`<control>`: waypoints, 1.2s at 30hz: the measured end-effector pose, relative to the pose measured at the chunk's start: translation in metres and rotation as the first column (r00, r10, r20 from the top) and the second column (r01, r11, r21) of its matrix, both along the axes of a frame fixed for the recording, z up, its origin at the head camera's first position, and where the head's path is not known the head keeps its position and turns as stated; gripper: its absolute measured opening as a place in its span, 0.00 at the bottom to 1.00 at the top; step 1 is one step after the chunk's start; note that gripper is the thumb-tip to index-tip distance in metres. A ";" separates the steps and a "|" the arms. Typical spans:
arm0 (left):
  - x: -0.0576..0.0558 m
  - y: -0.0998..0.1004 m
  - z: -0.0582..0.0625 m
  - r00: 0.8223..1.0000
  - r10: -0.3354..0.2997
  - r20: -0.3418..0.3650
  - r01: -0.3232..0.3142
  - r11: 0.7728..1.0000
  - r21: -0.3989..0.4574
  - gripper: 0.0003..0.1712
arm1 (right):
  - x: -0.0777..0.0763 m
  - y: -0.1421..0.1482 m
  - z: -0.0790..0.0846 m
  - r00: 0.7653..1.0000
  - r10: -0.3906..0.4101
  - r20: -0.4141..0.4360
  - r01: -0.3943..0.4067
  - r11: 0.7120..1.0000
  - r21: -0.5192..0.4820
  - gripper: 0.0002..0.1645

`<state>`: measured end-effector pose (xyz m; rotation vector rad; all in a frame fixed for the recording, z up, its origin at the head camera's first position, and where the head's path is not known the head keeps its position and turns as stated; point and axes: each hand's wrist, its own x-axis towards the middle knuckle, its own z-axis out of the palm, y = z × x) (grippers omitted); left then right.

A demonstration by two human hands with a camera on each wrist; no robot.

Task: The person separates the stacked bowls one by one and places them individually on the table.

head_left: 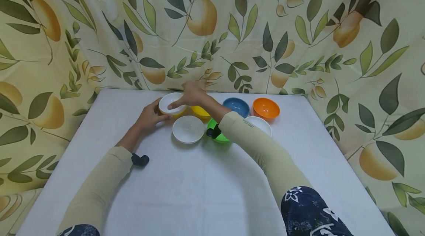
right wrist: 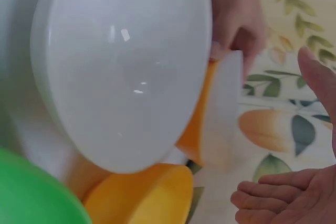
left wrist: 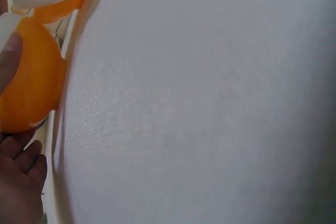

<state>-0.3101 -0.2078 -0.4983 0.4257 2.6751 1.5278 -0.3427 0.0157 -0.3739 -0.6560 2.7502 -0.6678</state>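
Observation:
At the back left of the table, my left hand (head_left: 148, 118) grips a yellow bowl (left wrist: 37, 77), thumb on one side and fingers round the other. A white bowl (head_left: 170, 102) sits inside it, its rim standing above the yellow one. Over the far side of this pair is my right hand (head_left: 193, 95), fingers extended and thumb spread apart, as the right wrist view also shows; it holds nothing. Close in front stands a single white bowl (head_left: 188, 129). Beside the pair is another yellow bowl (head_left: 200, 112), partly hidden by the right forearm.
A green bowl (head_left: 221, 138) stands partly under my right forearm, with another white bowl (head_left: 262, 125) to its right. Behind them are a blue bowl (head_left: 236, 106) and an orange bowl (head_left: 266, 108). A fruit-patterned cloth (head_left: 252, 36) hangs along the table's back edge.

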 end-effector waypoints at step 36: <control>0.002 0.002 0.001 1.000 0.020 0.013 -0.019 0.998 -0.057 0.53 | 0.006 -0.006 0.010 0.993 -0.106 0.060 0.106 0.994 0.003 0.52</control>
